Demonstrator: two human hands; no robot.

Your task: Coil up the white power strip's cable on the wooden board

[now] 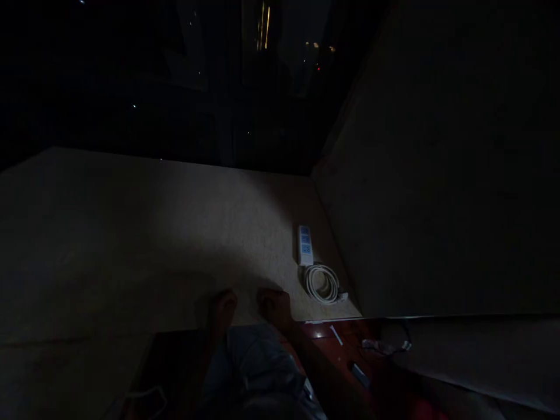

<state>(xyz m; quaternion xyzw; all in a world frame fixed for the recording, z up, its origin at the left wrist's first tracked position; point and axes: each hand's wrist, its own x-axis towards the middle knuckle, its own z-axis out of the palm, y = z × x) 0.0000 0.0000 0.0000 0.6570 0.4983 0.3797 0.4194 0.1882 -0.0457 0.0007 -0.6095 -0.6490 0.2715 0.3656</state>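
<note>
1. On the pale ledge [210, 210], near the right-hand wall [429, 175], lies a white power strip [305, 246], its coiled cable [311, 284] just nearer the person.
2. The left hand [225, 303] and right hand [275, 304] are apart near the front edge, seemingly curled; darkness hides whether they hold anything.
3. The strip is probably light, rigid and smooth, best gripped across its long sides; the cable, flexible, best gathered whole.

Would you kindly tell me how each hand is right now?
Left hand: curled closed, nothing visible in it.
Right hand: curled closed, nothing visible in it.
</note>
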